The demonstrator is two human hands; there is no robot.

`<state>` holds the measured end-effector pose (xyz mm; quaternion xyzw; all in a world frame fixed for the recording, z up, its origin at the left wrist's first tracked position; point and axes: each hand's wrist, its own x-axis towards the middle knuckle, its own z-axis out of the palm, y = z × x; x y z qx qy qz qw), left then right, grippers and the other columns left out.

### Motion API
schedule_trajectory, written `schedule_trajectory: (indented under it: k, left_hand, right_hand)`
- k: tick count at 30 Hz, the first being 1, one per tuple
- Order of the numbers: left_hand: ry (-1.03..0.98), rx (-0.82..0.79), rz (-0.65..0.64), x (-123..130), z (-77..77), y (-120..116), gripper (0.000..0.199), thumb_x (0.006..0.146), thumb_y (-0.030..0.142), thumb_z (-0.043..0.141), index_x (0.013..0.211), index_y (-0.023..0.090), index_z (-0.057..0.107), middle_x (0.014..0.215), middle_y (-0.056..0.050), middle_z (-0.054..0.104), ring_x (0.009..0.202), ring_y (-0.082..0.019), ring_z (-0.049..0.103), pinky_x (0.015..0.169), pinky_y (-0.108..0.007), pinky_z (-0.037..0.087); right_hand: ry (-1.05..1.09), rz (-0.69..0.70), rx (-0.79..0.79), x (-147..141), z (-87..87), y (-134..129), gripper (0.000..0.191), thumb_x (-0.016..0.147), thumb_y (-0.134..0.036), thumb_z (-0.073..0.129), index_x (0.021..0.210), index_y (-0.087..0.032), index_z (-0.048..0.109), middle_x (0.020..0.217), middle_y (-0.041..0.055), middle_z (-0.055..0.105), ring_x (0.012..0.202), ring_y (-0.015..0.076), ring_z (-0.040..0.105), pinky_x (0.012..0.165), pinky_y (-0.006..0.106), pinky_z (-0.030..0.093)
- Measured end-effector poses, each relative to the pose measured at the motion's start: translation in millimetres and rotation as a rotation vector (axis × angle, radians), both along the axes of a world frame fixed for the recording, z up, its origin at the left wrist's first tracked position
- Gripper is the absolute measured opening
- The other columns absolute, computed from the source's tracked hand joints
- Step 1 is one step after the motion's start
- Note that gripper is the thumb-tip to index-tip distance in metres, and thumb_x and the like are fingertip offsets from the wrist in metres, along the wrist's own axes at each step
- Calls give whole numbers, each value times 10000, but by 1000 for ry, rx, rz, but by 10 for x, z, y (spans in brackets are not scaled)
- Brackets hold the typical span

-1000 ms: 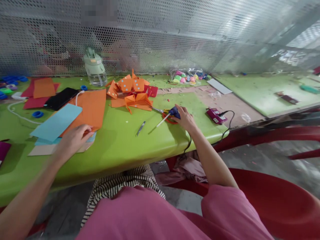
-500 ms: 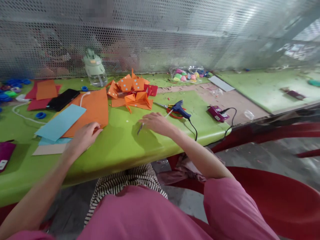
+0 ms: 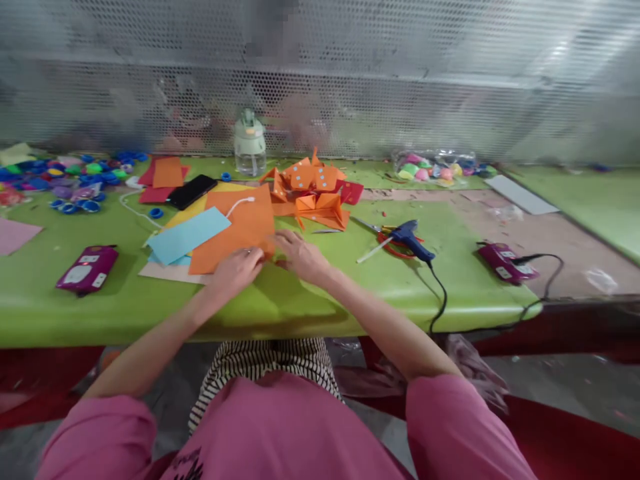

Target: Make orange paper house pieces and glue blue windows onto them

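Observation:
An orange sheet (image 3: 245,223) lies on the green table, partly under a light blue paper strip (image 3: 193,235). At its lower right corner is my left hand (image 3: 237,267), fingers closed on the sheet's edge. My right hand (image 3: 300,257) touches the same sheet's right edge from the other side; its fingers are blurred and partly hidden, so its grip is unclear. Behind the hands sit folded orange paper pieces (image 3: 323,208) with small pale squares on them. A thin grey blade-like tool (image 3: 327,231) rests just in front of these pieces.
A blue glue gun (image 3: 407,235) lies over orange-handled scissors (image 3: 367,225). Purple power boxes (image 3: 89,269) stand left and right, the right one with a cord. A bottle (image 3: 250,143), a black phone (image 3: 193,192), blue rings and bagged colourful pieces (image 3: 435,167) lie farther back.
The view has swung left. My right hand has moved to the orange sheet beside my left hand, and the thin tool that was in it now lies by the folded pieces.

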<state>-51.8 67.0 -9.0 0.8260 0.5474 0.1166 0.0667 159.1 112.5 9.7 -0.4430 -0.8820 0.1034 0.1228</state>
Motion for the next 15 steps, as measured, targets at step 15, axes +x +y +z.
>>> schedule_trajectory:
  k: [15]
  left_hand:
    - [80,-93,304,-999,-67,732,948,897,564,612,1632,142,187,1539,-230,497,1446,-429,434,1133,-512,384]
  right_hand:
    - [577,-19,3,-591,-78,565,151,937,-219,560,937,-208,711,1118,94,760,1027,220,703,902,332,536]
